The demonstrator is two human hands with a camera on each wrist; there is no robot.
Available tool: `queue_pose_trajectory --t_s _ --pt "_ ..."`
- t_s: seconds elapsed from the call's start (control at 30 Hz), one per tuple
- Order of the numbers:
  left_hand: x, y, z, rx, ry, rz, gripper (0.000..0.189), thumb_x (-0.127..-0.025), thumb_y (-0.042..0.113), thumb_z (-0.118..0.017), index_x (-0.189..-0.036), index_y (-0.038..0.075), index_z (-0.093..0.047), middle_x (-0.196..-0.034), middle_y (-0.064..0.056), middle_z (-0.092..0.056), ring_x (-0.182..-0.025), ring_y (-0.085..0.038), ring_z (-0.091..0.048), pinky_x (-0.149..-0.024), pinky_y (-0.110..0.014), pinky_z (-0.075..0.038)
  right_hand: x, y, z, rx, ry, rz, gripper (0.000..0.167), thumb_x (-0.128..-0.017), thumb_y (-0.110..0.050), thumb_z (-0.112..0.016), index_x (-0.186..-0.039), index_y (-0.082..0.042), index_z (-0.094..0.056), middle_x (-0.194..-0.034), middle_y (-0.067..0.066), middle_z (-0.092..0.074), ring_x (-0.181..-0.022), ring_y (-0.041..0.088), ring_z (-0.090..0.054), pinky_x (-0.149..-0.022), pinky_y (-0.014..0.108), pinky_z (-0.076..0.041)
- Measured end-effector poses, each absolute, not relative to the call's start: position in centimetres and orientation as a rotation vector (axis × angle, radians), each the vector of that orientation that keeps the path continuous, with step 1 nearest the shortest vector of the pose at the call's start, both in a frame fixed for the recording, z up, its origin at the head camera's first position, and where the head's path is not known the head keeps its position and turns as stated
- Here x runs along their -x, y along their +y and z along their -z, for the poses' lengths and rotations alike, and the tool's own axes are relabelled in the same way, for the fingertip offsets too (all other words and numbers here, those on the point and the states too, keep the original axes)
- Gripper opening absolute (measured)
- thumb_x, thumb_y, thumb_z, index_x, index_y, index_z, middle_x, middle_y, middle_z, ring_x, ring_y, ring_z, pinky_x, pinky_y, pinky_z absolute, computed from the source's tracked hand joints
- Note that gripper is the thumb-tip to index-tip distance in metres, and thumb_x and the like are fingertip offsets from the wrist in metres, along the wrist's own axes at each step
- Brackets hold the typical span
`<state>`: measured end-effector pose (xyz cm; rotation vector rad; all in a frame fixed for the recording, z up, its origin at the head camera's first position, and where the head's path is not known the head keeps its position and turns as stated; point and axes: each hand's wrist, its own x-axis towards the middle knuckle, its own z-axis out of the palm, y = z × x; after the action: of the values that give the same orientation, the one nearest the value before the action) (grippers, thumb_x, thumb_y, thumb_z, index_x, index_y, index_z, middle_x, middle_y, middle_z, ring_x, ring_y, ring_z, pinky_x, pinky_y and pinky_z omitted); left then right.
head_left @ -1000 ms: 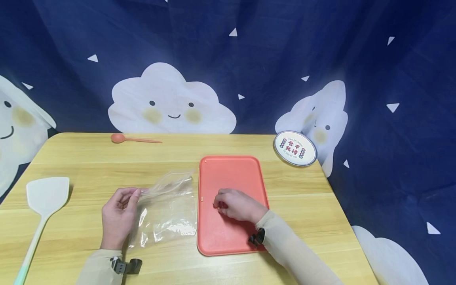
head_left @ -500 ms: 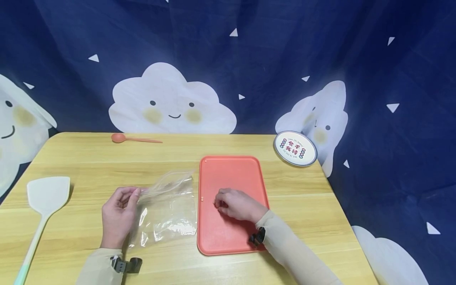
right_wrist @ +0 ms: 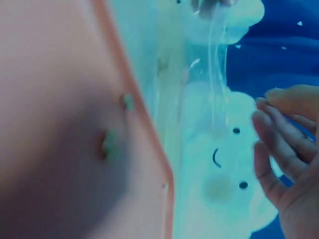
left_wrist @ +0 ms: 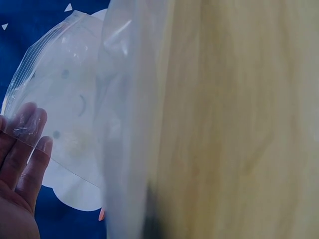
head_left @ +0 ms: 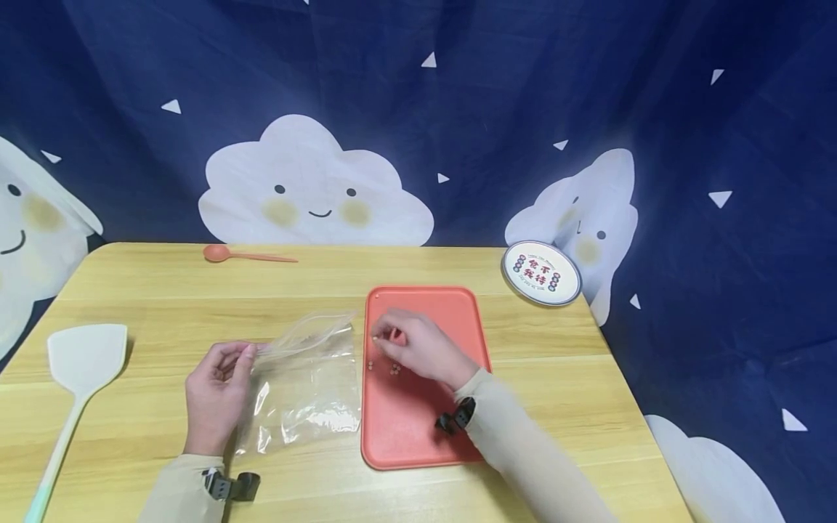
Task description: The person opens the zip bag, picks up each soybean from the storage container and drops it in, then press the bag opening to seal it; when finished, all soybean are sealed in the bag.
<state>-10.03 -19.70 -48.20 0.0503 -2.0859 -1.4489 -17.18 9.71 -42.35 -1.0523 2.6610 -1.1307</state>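
My left hand (head_left: 219, 396) pinches the zip edge of a clear zip-lock bag (head_left: 307, 396) lying on the table. In the left wrist view the bag's film (left_wrist: 55, 64) spreads past the fingers, its mouth standing partly apart. Above a coral-red tray (head_left: 425, 436) is my right hand (head_left: 418, 345), thumb and fingertips together with a tiny pale kernel between them. On the tray below lies a small cluster of pale kernels (head_left: 395, 369). Another pair of kernels (head_left: 370, 365) sits at the tray's left rim, and a single tiny kernel (head_left: 377, 296) lies in its far left corner.
A white spatula (head_left: 88, 359) lies at the left of the wooden table (head_left: 314, 483). Near the back edge is a coral spoon (head_left: 219, 253), and an oval plate (head_left: 543, 272) stands at the back right corner. A dark blue curtain hangs behind.
My right hand has risen and moved away from me and slightly left, uncovering the kernel cluster on the tray. The left hand and bag have stayed in place.
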Motion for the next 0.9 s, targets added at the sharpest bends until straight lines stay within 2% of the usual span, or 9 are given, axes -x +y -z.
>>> queue_pose_trajectory --t_s 0.1,0.2,0.53,0.7,0.9 --pt "10.0 -19.7 48.2 -0.044 -2.079 1.450 0.008 -0.090 -0.007 -0.066 -0.097 -0.010 -0.065 -0.091 0.015 -0.068 -0.081 -0.006 -0.069 -0.076 -0.011 -0.053 17.5 8.0 41.9 1.049 2.667 1.250 0.010 -0.093 -0.012 -0.070 -0.103 -0.012 -0.069 -0.093 -0.010 -0.063 -0.085 0.004 -0.057 -0.073 0.030 -0.055" --pt "9.9 -19.7 48.2 -0.032 -2.070 1.454 0.008 -0.089 -0.010 -0.066 -0.097 -0.011 -0.065 -0.091 0.013 -0.069 -0.081 -0.003 -0.068 -0.075 -0.011 -0.053 17.9 6.1 41.9 1.088 2.662 1.318 0.010 -0.093 -0.012 -0.070 -0.103 -0.011 -0.070 -0.094 -0.009 -0.064 -0.087 0.003 -0.057 -0.076 0.031 -0.055" --pt "9.9 -19.7 48.2 -0.029 -2.072 1.454 0.008 -0.088 -0.012 -0.066 -0.096 -0.011 -0.065 -0.090 0.015 -0.068 -0.080 0.003 -0.065 -0.074 -0.010 -0.052 18.3 1.1 42.9 1.133 2.635 1.195 0.012 -0.094 -0.013 -0.069 -0.106 -0.012 -0.071 -0.101 -0.010 -0.067 -0.091 -0.005 -0.057 -0.086 0.013 -0.048" --pt "9.9 -19.6 48.2 -0.030 -2.081 1.457 0.009 -0.088 -0.012 -0.066 -0.096 -0.010 -0.065 -0.091 0.013 -0.069 -0.080 0.004 -0.065 -0.074 -0.010 -0.052 18.3 0.6 43.6 1.109 2.641 1.066 0.015 -0.095 -0.017 -0.067 -0.109 -0.015 -0.071 -0.106 -0.012 -0.067 -0.098 -0.003 -0.058 -0.089 0.009 -0.043" --pt "9.9 -19.7 48.2 -0.043 -2.092 1.458 0.009 -0.088 -0.010 -0.067 -0.097 -0.009 -0.066 -0.091 0.013 -0.069 -0.081 0.003 -0.065 -0.074 -0.010 -0.052 18.3 2.2 43.0 1.122 2.644 1.157 0.018 -0.095 -0.016 -0.068 -0.113 -0.014 -0.070 -0.119 -0.009 -0.063 -0.116 0.003 -0.054 -0.101 0.017 -0.039"
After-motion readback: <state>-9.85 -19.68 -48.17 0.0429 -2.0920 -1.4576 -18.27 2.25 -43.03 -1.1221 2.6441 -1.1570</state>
